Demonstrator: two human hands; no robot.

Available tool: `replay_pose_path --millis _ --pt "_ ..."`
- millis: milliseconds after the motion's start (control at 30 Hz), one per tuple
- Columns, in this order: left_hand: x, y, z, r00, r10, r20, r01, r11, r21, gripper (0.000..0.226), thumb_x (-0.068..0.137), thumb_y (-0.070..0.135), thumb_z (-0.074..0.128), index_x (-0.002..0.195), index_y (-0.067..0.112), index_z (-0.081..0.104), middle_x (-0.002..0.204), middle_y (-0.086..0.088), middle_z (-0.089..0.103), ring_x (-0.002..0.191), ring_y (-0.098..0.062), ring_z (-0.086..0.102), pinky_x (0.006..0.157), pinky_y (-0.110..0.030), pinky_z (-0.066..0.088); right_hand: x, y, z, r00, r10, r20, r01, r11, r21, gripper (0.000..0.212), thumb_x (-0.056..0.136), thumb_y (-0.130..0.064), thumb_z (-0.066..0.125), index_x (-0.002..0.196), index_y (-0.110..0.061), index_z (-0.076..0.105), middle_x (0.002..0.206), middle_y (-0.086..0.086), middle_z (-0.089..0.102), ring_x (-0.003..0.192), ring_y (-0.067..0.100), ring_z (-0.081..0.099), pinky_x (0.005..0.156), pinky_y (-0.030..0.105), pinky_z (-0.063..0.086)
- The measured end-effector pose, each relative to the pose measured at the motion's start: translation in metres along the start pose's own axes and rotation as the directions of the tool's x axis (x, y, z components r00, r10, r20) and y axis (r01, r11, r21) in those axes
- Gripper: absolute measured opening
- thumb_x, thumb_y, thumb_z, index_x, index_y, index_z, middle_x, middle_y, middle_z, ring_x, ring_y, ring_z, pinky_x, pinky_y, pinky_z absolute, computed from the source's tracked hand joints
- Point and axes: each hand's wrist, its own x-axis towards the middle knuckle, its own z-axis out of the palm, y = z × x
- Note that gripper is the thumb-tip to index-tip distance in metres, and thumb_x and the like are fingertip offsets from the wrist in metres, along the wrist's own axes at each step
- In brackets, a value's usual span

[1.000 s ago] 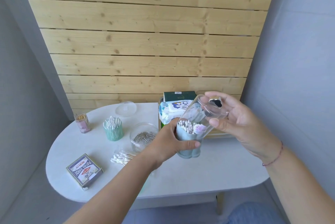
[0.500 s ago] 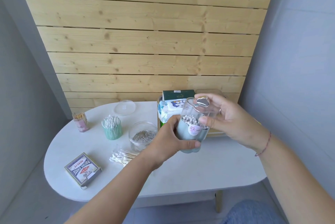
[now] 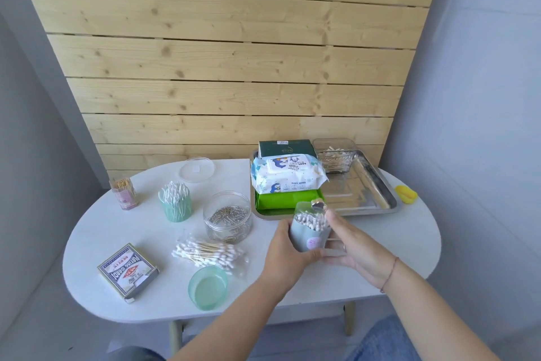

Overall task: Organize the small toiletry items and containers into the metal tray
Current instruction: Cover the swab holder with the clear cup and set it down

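Observation:
My left hand grips a pale blue jar of cotton swabs just in front of the metal tray. A clear lid with a silver knob sits over the jar. My right hand holds this lid, thumb high on its side and fingers low by the base. The tray holds a baby wipes pack, a dark green box, a flat green pack and a clear box of swabs. The tray's right half is bare metal.
On the white table stand a mint cup of swabs, a toothpick holder, a clear jar of paper clips and its loose lid. A bag of swabs, a mint lid, a card box and a yellow thing lie around.
Both hands have come down with the jar from in front of the tray's contents to near the table. The clear lid went from tilted to upright over the jar.

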Motion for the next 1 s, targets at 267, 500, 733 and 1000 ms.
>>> replay_pose_path --millis 267,500,733,1000 --pt "0.010 -0.016 0.016 0.998 0.049 -0.025 -0.041 0.960 0.276 0.061 0.060 0.030 0.083 0.112 0.026 0.053 0.102 0.012 0.066 0.093 -0.003 0.060 0.076 -0.014 0.048 0.008 0.019 -0.011 0.996 -0.093 -0.004 0.093 0.990 0.105 0.033 0.097 -0.034 0.040 0.122 -0.017 0.056 0.116 0.011 0.069 0.097 0.027 0.068 0.085 0.031 0.053" --pt "0.001 -0.020 0.001 0.994 0.072 -0.082 -0.023 0.872 0.489 0.036 0.068 0.025 0.075 0.090 0.022 0.047 0.078 0.011 0.048 0.084 -0.018 0.043 0.063 -0.027 0.034 0.008 0.022 -0.003 1.000 0.012 0.004 -0.012 1.000 0.000 0.032 0.096 -0.035 0.044 0.112 -0.011 0.059 0.115 0.011 0.069 0.102 0.015 0.066 0.089 0.018 0.048" --pt "-0.006 -0.014 0.008 0.993 0.053 -0.105 -0.003 0.902 0.432 0.036 0.068 0.010 0.075 0.074 0.035 0.049 0.071 0.010 0.060 0.072 -0.019 0.063 0.057 -0.015 0.043 -0.002 0.027 -0.008 0.995 -0.015 -0.098 0.029 0.989 0.148 0.039 0.089 -0.035 0.054 0.115 -0.005 0.060 0.117 0.012 0.069 0.105 0.021 0.064 0.100 0.038 0.046" --pt "0.023 0.035 0.059 0.977 0.192 -0.092 -0.135 0.892 0.431 0.029 0.074 0.021 0.076 0.094 0.024 0.056 0.086 0.006 0.064 0.085 -0.016 0.059 0.064 -0.023 0.041 -0.002 -0.014 -0.053 0.943 -0.159 -0.291 0.229 0.947 0.225 0.018 0.092 -0.017 0.052 0.097 -0.009 0.067 0.090 0.015 0.063 0.084 0.023 0.059 0.073 0.028 0.052"
